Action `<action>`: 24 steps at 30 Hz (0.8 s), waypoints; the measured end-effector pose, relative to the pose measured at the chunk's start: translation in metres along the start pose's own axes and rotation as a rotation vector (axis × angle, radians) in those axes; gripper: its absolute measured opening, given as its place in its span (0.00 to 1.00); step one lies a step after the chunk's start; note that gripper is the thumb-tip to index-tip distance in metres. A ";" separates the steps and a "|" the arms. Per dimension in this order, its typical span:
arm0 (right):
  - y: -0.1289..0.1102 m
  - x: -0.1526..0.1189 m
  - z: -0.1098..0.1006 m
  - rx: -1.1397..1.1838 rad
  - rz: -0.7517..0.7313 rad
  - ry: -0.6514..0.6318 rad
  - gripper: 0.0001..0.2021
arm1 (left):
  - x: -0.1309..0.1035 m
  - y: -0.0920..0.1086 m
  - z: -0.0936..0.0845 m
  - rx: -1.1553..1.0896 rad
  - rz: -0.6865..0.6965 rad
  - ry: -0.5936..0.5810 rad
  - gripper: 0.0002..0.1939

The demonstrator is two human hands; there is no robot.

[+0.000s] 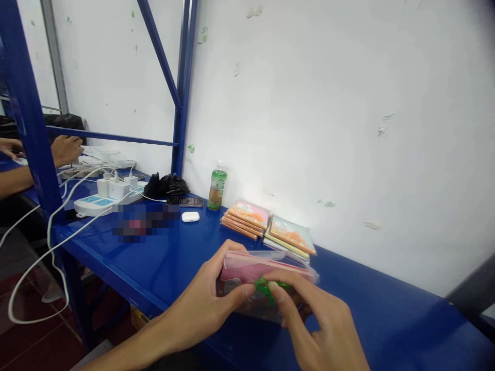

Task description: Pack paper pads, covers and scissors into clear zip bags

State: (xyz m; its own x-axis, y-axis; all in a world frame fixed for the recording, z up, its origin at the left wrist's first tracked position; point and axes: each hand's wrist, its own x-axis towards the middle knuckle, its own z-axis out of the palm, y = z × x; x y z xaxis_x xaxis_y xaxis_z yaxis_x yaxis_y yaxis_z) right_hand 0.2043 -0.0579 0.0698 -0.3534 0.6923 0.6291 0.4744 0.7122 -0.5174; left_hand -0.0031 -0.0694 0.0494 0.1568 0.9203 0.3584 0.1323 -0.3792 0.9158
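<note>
My left hand (216,293) is closed round the left side of a clear plastic zip bag (266,263), which has something pink in its upper part. Between the thumb and fingers of my right hand (313,314) is a small translucent green plastic piece (263,286), held against the front of the bag. My left thumb tip reaches the green piece's left end. My fingers partly cover the piece, so its exact kind does not show. The bag's lower part is dim and partly hidden behind my hands.
Behind the bag, two stacks of wrapped flat packs (247,214) (292,234) lie by the wall. A drink bottle (217,188), white earbud case (191,217), phone (184,201) and power strip (93,204) with loose cables are further left. Another person's hand (66,150) shows beyond the blue post (29,113).
</note>
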 end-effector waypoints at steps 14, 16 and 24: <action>0.040 0.002 -0.026 0.028 0.094 0.189 0.19 | 0.008 -0.001 -0.010 0.164 0.064 0.153 0.14; 0.042 0.003 -0.027 0.153 0.198 0.109 0.12 | 0.014 -0.007 -0.017 0.204 0.082 0.107 0.11; 0.021 0.011 -0.032 0.220 0.196 0.088 0.07 | 0.047 -0.009 -0.045 0.250 -0.032 -0.169 0.13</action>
State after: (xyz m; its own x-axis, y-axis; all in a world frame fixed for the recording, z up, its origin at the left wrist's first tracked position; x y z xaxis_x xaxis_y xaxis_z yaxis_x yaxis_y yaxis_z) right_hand 0.2357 -0.0390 0.0848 -0.1967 0.8133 0.5476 0.3369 0.5806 -0.7412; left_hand -0.0412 -0.0189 0.0665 0.3071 0.9108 0.2758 0.3736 -0.3819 0.8453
